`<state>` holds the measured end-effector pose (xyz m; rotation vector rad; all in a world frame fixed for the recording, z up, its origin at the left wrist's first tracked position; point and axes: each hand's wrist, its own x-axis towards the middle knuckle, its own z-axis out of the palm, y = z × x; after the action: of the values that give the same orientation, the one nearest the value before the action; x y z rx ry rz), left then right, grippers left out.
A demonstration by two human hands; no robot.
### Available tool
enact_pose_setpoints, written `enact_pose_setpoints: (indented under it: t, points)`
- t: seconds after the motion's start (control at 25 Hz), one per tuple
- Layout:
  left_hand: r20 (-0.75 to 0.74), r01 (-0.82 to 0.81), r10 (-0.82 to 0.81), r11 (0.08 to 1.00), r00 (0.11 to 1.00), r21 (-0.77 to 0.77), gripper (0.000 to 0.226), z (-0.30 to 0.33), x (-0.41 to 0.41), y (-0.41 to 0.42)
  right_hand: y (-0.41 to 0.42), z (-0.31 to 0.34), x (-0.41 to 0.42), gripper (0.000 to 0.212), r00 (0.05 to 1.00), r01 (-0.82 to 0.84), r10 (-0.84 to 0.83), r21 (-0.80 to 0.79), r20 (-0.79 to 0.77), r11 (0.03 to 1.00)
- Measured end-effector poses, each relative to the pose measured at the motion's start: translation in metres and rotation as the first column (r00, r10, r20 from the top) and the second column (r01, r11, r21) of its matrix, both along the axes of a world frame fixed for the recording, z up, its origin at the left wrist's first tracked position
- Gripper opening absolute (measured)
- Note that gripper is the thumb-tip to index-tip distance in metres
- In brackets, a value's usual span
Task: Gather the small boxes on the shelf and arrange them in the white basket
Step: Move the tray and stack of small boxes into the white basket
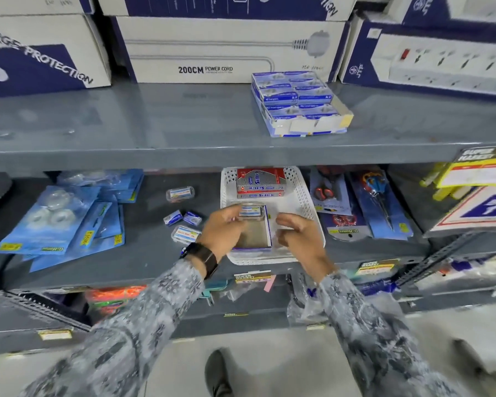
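Observation:
The white basket (307,196) stands on the middle shelf, with red and silver boxes (261,183) stacked at its far end and an open cardboard tray (255,233) at its near end. My left hand (225,230) holds a small clear box (251,211) over that tray. My right hand (298,236) hovers inside the basket beside the tray, fingers curled and apart, with nothing clearly in it. Left of the basket on the shelf lie two clear boxes (180,194) (185,234) and two small blue boxes (173,218) (192,218).
Blue blister packs (60,222) lie at the left of the shelf; packaged scissors (378,204) lie right of the basket. On the upper shelf sits an open carton of blue boxes (295,101) in front of large power-cord cartons (229,50).

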<state>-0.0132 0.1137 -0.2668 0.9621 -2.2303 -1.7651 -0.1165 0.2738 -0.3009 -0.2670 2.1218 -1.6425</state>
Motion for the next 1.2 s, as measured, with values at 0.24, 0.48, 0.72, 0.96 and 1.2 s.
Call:
enact_pose_setpoints:
  t: [0.24,0.48,0.72,0.96,1.2]
  points:
    - [-0.43,0.04,-0.003,0.996,0.903,0.078,0.041,0.093,0.08,0.046,0.063,0.086,0.071,0.04,0.988,-0.089,0.039,-0.333,-0.152,0.939]
    - [-0.562,0.126,-0.099,0.992,0.821,0.009,0.033,0.214,0.076,0.053,0.072,0.217,0.067,0.035,0.847,-0.253,0.044,-0.329,-0.529,0.91]
    - [-0.25,0.152,-0.199,0.969,0.948,-0.196,0.045,0.274,-0.005,0.012,0.034,0.286,-0.013,0.045,0.677,-0.03,0.152,0.18,-0.72,0.983]
    - [0.175,0.225,-0.171,0.903,0.97,-0.367,0.04,0.27,-0.051,0.005,-0.001,0.283,-0.064,0.028,0.841,-0.019,0.269,0.471,-0.47,0.882]
    - [0.181,0.186,-0.124,0.903,0.976,-0.387,0.02,0.269,-0.056,0.009,-0.013,0.274,-0.084,0.033,0.855,0.058,0.195,0.463,-0.48,0.885]
